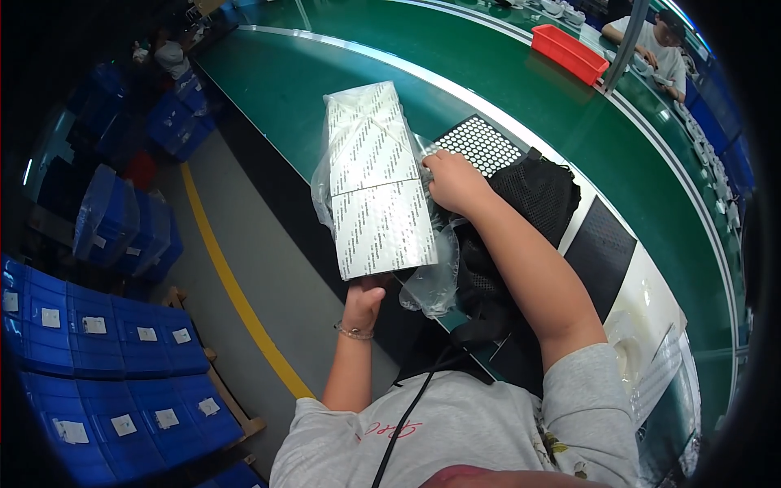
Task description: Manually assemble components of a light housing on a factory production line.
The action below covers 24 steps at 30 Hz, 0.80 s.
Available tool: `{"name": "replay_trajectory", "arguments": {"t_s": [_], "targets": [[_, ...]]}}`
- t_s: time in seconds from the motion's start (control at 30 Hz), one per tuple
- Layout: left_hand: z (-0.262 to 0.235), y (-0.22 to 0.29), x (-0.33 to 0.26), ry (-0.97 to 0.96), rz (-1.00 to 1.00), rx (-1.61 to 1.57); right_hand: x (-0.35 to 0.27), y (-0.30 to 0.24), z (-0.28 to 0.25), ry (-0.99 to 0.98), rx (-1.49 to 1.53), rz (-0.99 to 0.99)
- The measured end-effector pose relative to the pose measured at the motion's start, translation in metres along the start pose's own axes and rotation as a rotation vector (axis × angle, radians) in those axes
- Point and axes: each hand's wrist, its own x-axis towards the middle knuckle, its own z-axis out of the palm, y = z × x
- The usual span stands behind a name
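I hold a long white box (374, 183) with rows of grey print, partly inside a clear plastic bag (431, 281). My left hand (364, 299) grips the box's near end from below. My right hand (452, 182) is closed on the box's right edge, where the bag's plastic bunches up. The box lies over the edge of a green work table (301, 89). Under my right forearm sits a black mesh bag (537, 195).
A white perforated panel (480, 142) and a black perforated panel (600, 248) lie on the table. A red bin (569, 53) stands far back, near another person (659, 45). Blue bins (106, 358) are stacked on the floor to my left, beside a yellow floor line (236, 293).
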Motion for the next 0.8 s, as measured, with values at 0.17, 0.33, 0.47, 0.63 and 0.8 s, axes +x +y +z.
{"name": "replay_trajectory", "arguments": {"t_s": [0.17,0.33,0.47,0.63,0.8], "targets": [[0.029,0.016,0.005,0.428,0.005,-0.121,0.001,-0.005,0.000,-0.055,0.083,0.045],[0.059,0.038,0.031,0.558,0.129,-0.289,-0.001,-0.008,0.006,-0.047,0.135,0.006],[0.063,0.049,0.041,0.640,0.096,-0.334,-0.001,-0.014,0.006,-0.061,0.148,0.021],[0.056,0.049,0.047,0.676,0.150,-0.440,0.002,-0.004,0.008,-0.010,0.327,-0.069],[0.025,0.051,0.050,0.683,0.088,-0.575,0.013,0.003,0.008,0.279,0.597,-0.029]]}}
